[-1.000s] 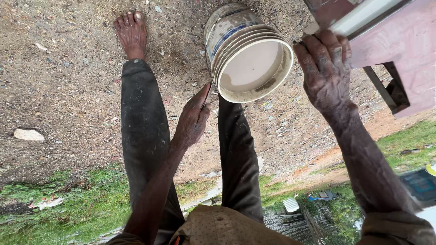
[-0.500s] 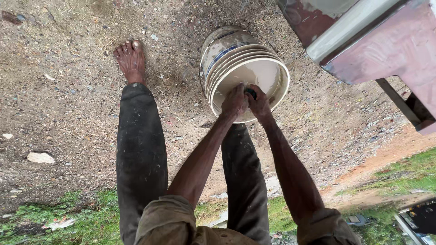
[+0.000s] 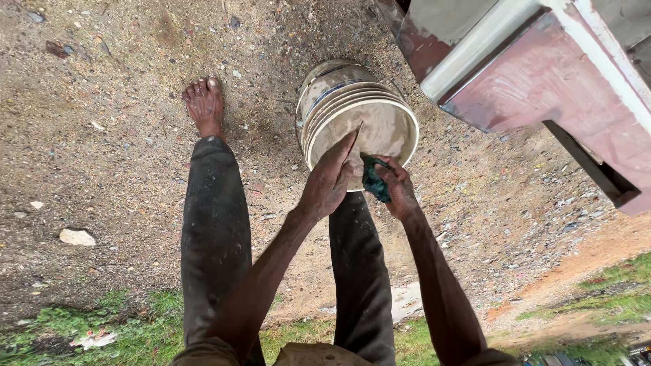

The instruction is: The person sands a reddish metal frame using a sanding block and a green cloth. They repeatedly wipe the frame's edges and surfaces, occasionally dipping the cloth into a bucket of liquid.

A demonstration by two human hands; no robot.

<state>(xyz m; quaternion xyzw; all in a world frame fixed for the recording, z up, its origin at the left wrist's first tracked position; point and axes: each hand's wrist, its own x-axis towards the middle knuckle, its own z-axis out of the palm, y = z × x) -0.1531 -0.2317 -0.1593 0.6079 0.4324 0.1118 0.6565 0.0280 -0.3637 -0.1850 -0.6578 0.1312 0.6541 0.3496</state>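
Over gravelly dirt, between the person's legs, a white plastic bucket (image 3: pixel 359 118) lies tipped with its open mouth facing up toward the camera, beside a pink-and-white painted structure (image 3: pixel 542 74). The left hand (image 3: pixel 330 179) rests at the bucket's near rim, fingers straight and close together, holding nothing. The right hand (image 3: pixel 397 186) has its fingers curled tight around a dark green cloth (image 3: pixel 373 179) at the rim; a bare foot (image 3: pixel 203 105) stands to the left

A single head-worn camera looks steeply down, close above the hands at the round white plastic bucket (image 3: pixel 359 122) on gravel ground.
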